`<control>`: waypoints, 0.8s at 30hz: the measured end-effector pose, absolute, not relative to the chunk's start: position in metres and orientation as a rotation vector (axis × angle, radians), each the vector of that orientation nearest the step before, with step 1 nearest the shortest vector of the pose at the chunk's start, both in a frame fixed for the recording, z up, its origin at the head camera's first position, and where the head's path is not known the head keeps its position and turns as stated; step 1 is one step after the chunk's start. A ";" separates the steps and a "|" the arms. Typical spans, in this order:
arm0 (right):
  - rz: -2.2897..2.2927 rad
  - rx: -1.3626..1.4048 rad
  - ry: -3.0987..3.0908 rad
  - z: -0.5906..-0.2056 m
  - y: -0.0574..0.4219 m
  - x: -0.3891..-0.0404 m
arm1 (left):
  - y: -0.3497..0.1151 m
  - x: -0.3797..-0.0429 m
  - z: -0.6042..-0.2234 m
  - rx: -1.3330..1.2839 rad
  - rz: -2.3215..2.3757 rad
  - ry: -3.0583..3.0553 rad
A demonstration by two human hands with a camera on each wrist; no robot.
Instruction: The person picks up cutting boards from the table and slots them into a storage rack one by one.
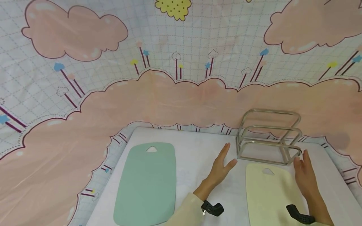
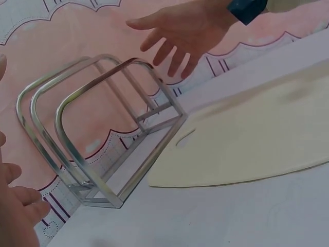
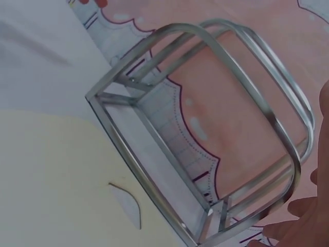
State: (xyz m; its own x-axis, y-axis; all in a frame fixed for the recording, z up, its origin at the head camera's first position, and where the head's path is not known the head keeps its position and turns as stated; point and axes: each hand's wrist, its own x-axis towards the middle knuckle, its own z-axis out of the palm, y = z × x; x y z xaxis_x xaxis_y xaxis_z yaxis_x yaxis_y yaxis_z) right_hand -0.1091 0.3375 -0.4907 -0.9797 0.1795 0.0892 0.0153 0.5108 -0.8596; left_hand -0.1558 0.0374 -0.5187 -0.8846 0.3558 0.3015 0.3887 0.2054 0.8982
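A metal rack of bent bars (image 1: 268, 126) stands at the back right of the white table, with three rounded loops. To its left is my left hand (image 1: 220, 168), fingers extended and thumb spread, apart from it and holding nothing. My right hand (image 1: 306, 175) is at the rack's right side, its fingers straight and nothing held; in the left wrist view those fingers (image 2: 163, 50) spread close to the loops, and I cannot tell whether they touch. Between the hands, a pale yellow cutting board (image 1: 271, 191) lies flat in front of the rack, its handle hole towards it.
A green cutting board (image 1: 147, 185) lies flat on the left part of the white table (image 1: 203, 147). Beyond the table's back edge hangs a patterned cloth (image 1: 186, 100) with pink clouds. Each wrist wears a black strap (image 1: 212, 208).
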 end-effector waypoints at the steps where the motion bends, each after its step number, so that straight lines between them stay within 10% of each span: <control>1: 1.468 -0.170 -2.578 -0.491 0.339 -0.110 | 0.039 -0.157 -0.519 -0.746 -1.826 -2.413; 24: 1.577 -0.182 -2.581 -0.492 0.347 -0.123 | 0.089 -0.178 -0.508 -0.596 -1.973 -2.588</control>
State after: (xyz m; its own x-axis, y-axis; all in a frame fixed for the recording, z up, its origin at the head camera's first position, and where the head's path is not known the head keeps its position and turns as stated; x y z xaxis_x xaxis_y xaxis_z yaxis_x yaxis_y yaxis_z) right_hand -0.1228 0.3472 -0.4922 -0.9866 0.1601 0.0329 0.0438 0.4527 -0.8906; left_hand -0.1777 0.0891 -0.5084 -0.9218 0.3787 0.0833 0.1807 0.2295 0.9564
